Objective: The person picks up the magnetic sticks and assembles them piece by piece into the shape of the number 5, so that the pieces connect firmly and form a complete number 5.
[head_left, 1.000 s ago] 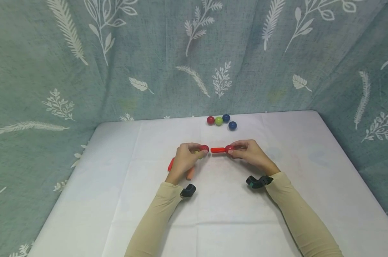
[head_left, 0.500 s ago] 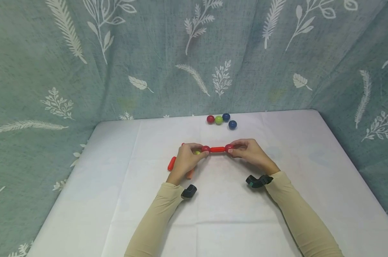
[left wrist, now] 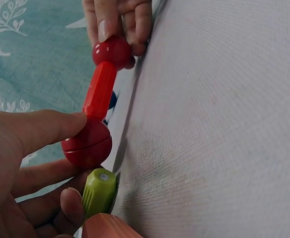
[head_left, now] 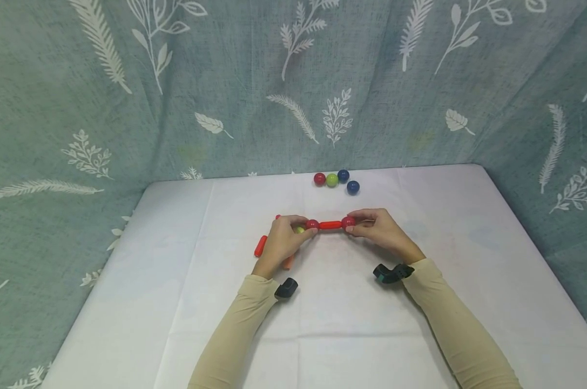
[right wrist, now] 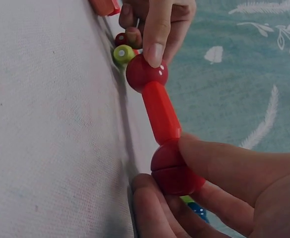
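My left hand [head_left: 282, 237] pinches a shiny red ball [left wrist: 87, 144] between thumb and fingers. With my right hand [head_left: 380, 229] I pinch another red ball [right wrist: 177, 168]. A faceted red toy building rod [head_left: 330, 225] spans the two balls in a straight line, one ball at each end. Just below the left ball, a green rod [left wrist: 99, 193] with a silvery disc in its tip lies by my curled fingers. An orange rod [head_left: 288, 262] and a loose red rod [head_left: 261, 246] lie around the left hand, which partly hides the pieces under it.
Along the back of the white-covered table [head_left: 419, 324] sit a red ball [head_left: 319, 179], a green ball [head_left: 332, 180] and two blue balls [head_left: 353, 187]. A leaf-patterned curtain [head_left: 244, 81] hangs right behind the table's far edge and down both sides.
My left hand has moved slightly right, closing the gap so its red ball meets the rod's free end. The right hand has stayed in place, still pinching its ball.
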{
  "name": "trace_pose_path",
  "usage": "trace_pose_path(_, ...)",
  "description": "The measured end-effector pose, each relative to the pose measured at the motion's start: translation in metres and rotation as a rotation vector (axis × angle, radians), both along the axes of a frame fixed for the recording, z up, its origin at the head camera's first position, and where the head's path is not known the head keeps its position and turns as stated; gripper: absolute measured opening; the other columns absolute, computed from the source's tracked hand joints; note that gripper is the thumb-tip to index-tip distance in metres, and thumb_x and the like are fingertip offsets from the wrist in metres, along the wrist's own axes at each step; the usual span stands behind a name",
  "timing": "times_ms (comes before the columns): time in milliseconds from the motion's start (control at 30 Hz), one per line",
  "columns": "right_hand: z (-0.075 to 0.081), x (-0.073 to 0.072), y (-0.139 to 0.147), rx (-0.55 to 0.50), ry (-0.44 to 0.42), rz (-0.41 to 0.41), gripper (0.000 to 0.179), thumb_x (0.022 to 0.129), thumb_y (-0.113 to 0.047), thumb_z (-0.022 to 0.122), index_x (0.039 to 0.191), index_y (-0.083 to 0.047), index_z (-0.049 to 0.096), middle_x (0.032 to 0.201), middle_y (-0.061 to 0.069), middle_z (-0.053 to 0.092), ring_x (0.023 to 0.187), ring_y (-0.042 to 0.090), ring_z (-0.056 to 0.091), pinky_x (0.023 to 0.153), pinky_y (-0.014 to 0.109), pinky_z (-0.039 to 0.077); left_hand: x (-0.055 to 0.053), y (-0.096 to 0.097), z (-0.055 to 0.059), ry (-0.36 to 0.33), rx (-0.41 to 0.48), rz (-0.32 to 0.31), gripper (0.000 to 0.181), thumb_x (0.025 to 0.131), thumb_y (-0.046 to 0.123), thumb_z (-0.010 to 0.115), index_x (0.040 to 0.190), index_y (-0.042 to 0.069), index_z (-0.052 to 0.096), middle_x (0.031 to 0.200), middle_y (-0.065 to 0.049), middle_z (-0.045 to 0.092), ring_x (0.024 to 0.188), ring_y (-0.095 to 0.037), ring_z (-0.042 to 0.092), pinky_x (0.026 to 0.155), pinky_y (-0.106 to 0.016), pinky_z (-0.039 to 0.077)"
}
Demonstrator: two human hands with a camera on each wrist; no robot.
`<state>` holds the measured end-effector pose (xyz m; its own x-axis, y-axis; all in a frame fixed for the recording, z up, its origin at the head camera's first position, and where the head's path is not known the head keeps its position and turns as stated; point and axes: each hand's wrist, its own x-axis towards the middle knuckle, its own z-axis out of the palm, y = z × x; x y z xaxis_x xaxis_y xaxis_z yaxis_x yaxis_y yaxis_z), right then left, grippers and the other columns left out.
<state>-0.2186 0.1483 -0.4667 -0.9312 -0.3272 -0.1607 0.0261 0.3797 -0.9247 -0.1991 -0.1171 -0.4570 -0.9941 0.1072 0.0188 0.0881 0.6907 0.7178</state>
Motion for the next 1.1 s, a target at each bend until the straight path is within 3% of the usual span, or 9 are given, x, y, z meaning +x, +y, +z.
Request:
trace_pose_path(233, 0.0039, 0.0010, 0.0001, 0.044, 0.048, 0.001, 0.048, 0.093, -0.020, 0.077, 0.136, -0.002, 0.065, 0.129, 0.021, 0.069, 0.111, 0.029, 0.072, 0.084, 0.026, 0.057, 0.0004, 0.0010, -0.0011, 0.012, -0.012, -0.013, 0.036, 0.089, 0.029, 0.082, 0.117, 0.007, 0.077, 0.111, -0.007, 0.078, 0.088, -0.018, 0.057, 0.073, -0.028, 0.044)
trace_pose_path(500, 0.0014, 0.0005, -0.0007, 0.118, 0.114, 0.005, 0.041, 0.091, -0.020, 0.080, 0.128, -0.003, 0.070, 0.120, 0.019, 0.073, 0.099, 0.023, 0.071, 0.077, 0.024, 0.054, 0.0014, 0.0023, -0.0009, 0.008, -0.046, -0.010, 0.035, 0.090, 0.029, 0.082, 0.118, 0.008, 0.077, 0.112, -0.006, 0.077, 0.088, -0.018, 0.058, 0.073, -0.027, 0.044)
trace_pose_path(800, 0.0006, 0.0003, -0.0022, 0.137, 0.098, -0.012, 0.044, 0.090, -0.017, 0.080, 0.130, -0.003, 0.069, 0.117, 0.018, 0.074, 0.091, 0.021, 0.066, 0.069, 0.024, 0.052, 0.0034, 0.0031, 0.0004, -0.008, -0.098, -0.008, 0.037, 0.090, 0.032, 0.081, 0.120, 0.010, 0.076, 0.110, -0.004, 0.076, 0.087, -0.018, 0.058, 0.069, -0.026, 0.045)
trace_pose_path(1100, 0.0011, -0.0001, -0.0019, 0.153, 0.117, 0.003, 0.044, 0.090, -0.019, 0.081, 0.130, -0.004, 0.069, 0.119, 0.018, 0.074, 0.091, 0.020, 0.066, 0.069, 0.025, 0.052, 0.0047, 0.0037, 0.0025, -0.013, -0.146, 0.010, 0.043, 0.089, 0.035, 0.081, 0.124, 0.011, 0.074, 0.121, -0.006, 0.073, 0.095, -0.019, 0.060, 0.076, -0.029, 0.049)
